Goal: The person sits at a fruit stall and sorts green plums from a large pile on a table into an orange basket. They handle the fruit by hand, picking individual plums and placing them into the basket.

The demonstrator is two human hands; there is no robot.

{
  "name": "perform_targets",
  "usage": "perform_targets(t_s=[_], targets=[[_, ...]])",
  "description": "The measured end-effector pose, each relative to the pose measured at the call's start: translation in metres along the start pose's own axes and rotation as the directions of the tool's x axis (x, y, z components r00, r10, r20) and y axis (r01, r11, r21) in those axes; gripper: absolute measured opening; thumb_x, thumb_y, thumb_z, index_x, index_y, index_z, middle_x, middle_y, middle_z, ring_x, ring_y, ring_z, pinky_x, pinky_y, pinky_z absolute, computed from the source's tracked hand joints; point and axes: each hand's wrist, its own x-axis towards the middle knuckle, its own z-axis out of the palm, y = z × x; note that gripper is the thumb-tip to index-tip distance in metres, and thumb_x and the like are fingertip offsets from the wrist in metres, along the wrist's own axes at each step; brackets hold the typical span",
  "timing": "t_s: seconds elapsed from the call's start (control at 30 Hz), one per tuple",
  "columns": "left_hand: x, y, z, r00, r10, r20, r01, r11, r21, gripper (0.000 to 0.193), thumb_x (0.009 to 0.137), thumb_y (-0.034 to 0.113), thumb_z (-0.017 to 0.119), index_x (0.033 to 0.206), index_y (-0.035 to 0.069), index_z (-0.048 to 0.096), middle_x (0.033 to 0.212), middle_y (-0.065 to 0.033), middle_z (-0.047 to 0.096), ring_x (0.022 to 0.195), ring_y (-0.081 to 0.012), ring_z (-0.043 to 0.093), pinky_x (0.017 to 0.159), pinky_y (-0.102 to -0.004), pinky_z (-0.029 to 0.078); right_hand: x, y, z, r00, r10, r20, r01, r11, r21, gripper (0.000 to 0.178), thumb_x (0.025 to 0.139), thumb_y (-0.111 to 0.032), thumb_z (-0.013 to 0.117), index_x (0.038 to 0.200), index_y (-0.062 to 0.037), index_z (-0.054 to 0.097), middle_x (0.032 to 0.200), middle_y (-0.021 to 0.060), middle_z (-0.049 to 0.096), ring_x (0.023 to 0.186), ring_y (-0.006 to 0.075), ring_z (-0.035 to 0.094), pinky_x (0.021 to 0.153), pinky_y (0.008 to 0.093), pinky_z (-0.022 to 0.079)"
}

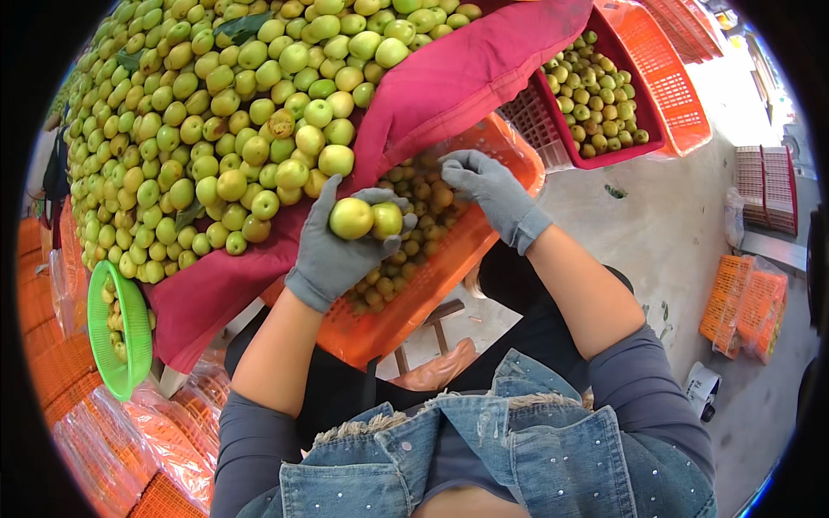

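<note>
My left hand (332,259), in a grey glove, is palm up with its fingers curled round two yellow-green jujubes (351,218). It is between a large heap of similar jujubes (216,129) and an orange crate (393,324). Over the far right part of that crate is my right hand (494,192), gloved in grey too, its fingers bent and drawn together. Whatever its fingertips hold, if anything, is hidden. Smaller, browner jujubes (406,259) lie inside the crate, partly covered by my left hand.
Dark red cloth (449,78) edges the heap. A green basket (129,324) with some fruit hangs at the left. Beyond my right hand stand a red crate of fruit (652,112) and an orange crate (691,121). Wrapped orange crates (751,302) sit on the floor at right.
</note>
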Motion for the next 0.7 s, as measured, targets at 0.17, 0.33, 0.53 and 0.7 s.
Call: perform_targets(t_s=[0.17,0.33,0.53,0.7], targets=[[0.007,-0.013,-0.011,0.998,0.004,-0.067,0.018,0.948,0.318,0.054,0.101,0.051,0.041,0.131,0.007,0.05,0.126,-0.0121,0.056,0.116,-0.0262,0.056,0.093,-0.0408,0.051,-0.036,-0.013,0.051,0.948,0.099,0.302,-0.204,0.918,0.339,0.058,0.09,-0.043,0.069,0.133,-0.0101,0.048,0.111,0.0025,0.059,0.104,0.0119,0.055,0.084,0.0305,0.051],[-0.003,-0.036,-0.018,0.994,-0.112,-0.021,0.102,0.798,0.594,0.053,0.105,0.043,0.037,0.146,0.01,0.035,0.134,-0.0089,0.052,0.119,-0.0233,0.055,0.101,-0.0406,0.046,-0.044,0.03,0.065,0.954,0.094,0.283,-0.232,0.832,0.504,0.05,0.089,-0.039,0.072,0.125,-0.0131,0.05,0.108,0.0042,0.059,0.091,0.0143,0.062,0.071,0.0305,0.056],[0.003,-0.031,0.016,0.998,-0.061,0.013,0.037,0.745,0.666,0.054,0.102,0.036,0.048,0.144,0.004,0.039,0.134,-0.0126,0.053,0.114,-0.0234,0.058,0.096,-0.0383,0.047,-0.036,0.023,0.0,0.928,0.175,0.329,-0.371,0.355,0.858,0.046,0.09,-0.055,0.061,0.104,-0.011,0.059,0.102,0.01,0.064,0.091,0.0292,0.063,0.074,0.0485,0.055],[0.003,-0.012,-0.012,0.997,0.008,-0.07,0.041,0.74,0.672,0.049,0.099,0.035,0.053,0.135,0.002,0.048,0.126,-0.0122,0.059,0.106,-0.0216,0.062,0.089,-0.0349,0.05,-0.001,0.005,-0.147,0.903,0.12,-0.412,0.371,0.267,0.89,0.05,0.091,-0.054,0.048,0.099,-0.006,0.06,0.099,0.0137,0.062,0.1,0.0344,0.057,0.081,0.0488,0.051]])
